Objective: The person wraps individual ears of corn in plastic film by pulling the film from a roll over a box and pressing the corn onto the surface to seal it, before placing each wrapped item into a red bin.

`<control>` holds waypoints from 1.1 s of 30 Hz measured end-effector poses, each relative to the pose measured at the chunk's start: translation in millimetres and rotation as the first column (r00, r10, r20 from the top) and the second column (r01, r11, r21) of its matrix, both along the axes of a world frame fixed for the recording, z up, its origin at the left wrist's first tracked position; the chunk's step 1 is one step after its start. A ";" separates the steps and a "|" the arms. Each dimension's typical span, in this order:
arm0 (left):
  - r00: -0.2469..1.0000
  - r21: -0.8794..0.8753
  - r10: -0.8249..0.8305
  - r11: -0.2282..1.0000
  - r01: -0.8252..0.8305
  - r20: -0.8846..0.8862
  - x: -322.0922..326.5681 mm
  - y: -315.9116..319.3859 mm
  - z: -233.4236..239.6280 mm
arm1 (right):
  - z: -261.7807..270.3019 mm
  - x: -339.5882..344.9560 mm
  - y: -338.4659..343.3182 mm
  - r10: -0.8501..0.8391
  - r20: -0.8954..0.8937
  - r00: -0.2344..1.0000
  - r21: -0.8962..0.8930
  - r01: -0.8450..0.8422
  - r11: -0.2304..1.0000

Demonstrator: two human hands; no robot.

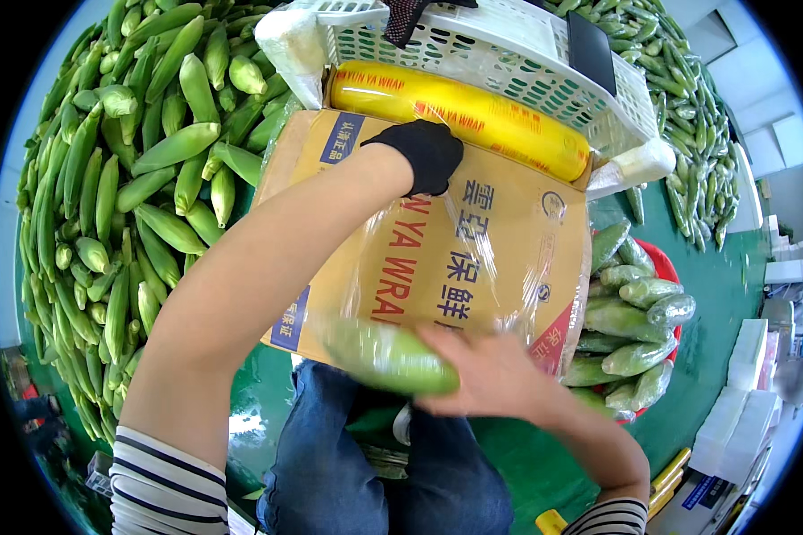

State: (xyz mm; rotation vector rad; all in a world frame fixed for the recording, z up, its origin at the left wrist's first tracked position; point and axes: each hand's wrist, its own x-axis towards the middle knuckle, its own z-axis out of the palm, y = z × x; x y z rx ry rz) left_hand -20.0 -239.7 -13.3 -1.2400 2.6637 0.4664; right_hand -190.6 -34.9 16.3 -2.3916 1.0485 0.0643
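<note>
My right hand [485, 368] is bare and grips one end of a green corn cob in its husk [391, 358]. Clear film gleams on the cob, and both are blurred by motion over the near edge of a cardboard box [502, 227]. In a black glove, my left hand [431, 157] rests at the far part of the box, beside a yellow roll of plastic wrap [455, 120]. Its fingers are mostly hidden, so their grip cannot be made out. Clear plastic film [472, 261] lies wrinkled across the printed box top.
A white plastic crate [508, 60] stands behind the roll, with a dark flat device [592, 50] on it. Husked corn [167, 154] is heaped at left. Wrapped cobs [642, 321] fill a red container [666, 264] at right; more wrapped cobs [692, 147] lie beyond on the green floor [723, 281].
</note>
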 end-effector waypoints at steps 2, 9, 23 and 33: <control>0.987 -0.080 -0.026 0.997 0.013 -0.159 9.6 3.0 -9.3 | 16.5 -4.3 15.2 0.021 -0.044 0.999 0.555 0.008 0.832; 0.717 -0.340 -0.090 0.916 -0.213 -0.691 11.2 158.6 14.8 | -0.4 -34.5 43.4 -0.988 0.024 0.151 0.999 -0.050 0.016; -0.337 0.660 0.567 0.650 -0.376 -0.751 14.7 151.8 -1.1 | -23.2 -28.4 23.4 -0.776 0.282 0.565 0.901 0.122 0.416; 0.560 0.603 0.475 0.796 0.056 -0.679 22.1 231.3 -8.2 | -4.0 -99.9 22.1 -0.466 0.748 -0.473 0.643 0.344 0.684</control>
